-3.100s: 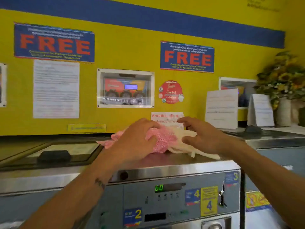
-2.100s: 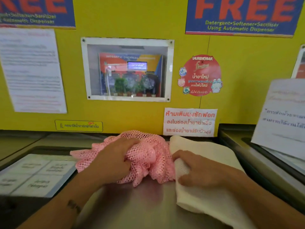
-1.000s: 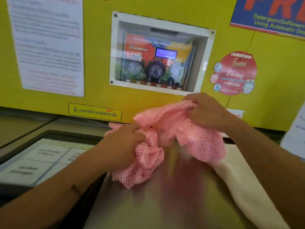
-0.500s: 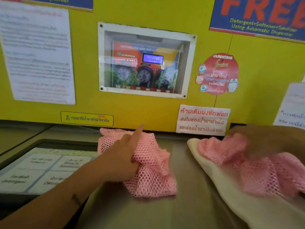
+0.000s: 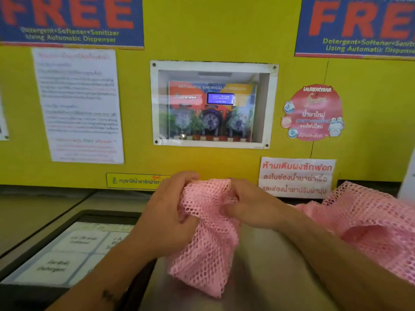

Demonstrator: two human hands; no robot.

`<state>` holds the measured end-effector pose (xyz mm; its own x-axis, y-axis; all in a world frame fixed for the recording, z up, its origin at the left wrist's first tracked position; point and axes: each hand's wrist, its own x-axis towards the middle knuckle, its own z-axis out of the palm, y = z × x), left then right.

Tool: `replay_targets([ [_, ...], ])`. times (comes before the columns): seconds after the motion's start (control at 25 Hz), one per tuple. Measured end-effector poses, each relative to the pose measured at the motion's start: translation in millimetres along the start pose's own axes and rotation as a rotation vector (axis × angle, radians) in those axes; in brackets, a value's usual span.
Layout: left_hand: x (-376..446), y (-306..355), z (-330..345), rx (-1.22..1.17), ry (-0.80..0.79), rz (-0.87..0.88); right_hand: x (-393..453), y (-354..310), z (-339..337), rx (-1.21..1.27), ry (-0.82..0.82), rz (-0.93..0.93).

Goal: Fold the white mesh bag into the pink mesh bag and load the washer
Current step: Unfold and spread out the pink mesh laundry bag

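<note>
Gripping with curled fingers (image 5: 190, 221), the left hand (image 5: 166, 212) bunches the near-left edge of a pink mesh bag (image 5: 206, 239), thumb and fingers pinched into the netting. The right hand (image 5: 244, 203) clenches the same bag from the other side, its fingers tucked down into the mesh at the top. Between the two hands the netting stands up in a small peak, and the rest of the bag hangs in a crumpled fold down to the steel washer top (image 5: 265, 277), touching it. A second heap of pink mesh (image 5: 370, 225) lies on the right, behind the right forearm and apart from the held bag. The white mesh bag cannot be made out. To the left sits the dark-framed detergent drawer lid (image 5: 67, 250) with its labels; behind, the yellow wall (image 5: 224, 30) carries a dispenser window (image 5: 213, 106).
</note>
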<state>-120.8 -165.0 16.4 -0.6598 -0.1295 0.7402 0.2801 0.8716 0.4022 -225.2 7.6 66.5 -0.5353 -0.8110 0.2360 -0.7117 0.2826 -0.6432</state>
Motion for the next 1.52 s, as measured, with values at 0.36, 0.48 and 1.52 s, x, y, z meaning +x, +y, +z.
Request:
replay_targets([
  [0.36, -5.2, -17.3, 9.0, -0.072, -0.402, -0.290, 1.8, 62.2, -14.3, -0.436, 0.301, 0.308],
  [0.48, 11.9, -3.0, -17.3, -0.016, -0.017, -0.239, -2.6, 72.6, -28.1, -0.409, 0.428, 0.368],
  [1.52, 6.4, -60.3, -58.9, 0.665, -0.726, -0.417, -34.5, 10.2, -26.3, 0.552, -0.385, -0.002],
])
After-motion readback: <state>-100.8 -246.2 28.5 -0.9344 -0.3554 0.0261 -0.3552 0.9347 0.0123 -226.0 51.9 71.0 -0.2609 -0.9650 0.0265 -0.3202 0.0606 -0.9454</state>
